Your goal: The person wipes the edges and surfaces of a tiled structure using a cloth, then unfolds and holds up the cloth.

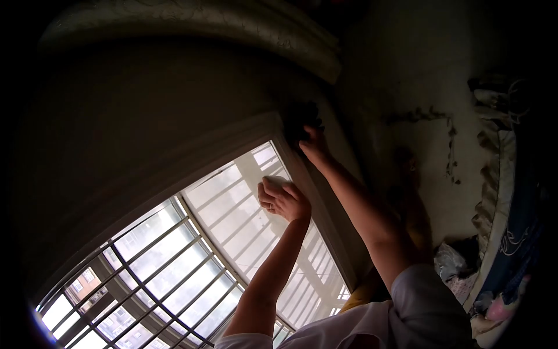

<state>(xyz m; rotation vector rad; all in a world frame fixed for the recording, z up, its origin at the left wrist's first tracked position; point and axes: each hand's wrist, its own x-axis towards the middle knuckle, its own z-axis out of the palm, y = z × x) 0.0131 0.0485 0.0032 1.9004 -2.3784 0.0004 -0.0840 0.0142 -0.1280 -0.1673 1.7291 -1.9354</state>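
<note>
My left hand (285, 200) is over the pale glossy panel (244, 192), which mirrors the window bars. Its fingers are curled over a whitish pad or folded cloth (279, 181), whose exact kind I cannot make out. A ring shows on one finger. Farther up, my right hand (314, 145) is closed at the dark outer side of the window frame (317, 203). Right beside its fingers is a dark, lumpy thing (307, 116), too shadowed to name. Whether the fingers hold it or only touch it is hidden.
Barred window panes (157, 273) with buildings beyond fill the lower left. A thick pale moulding (203, 23) curves across the top. At the right lie a ruffled bed edge (488, 192), dark blue fabric (517, 232) and a clear plastic bag (450, 262). A dark leafy line marks the wall (418, 87).
</note>
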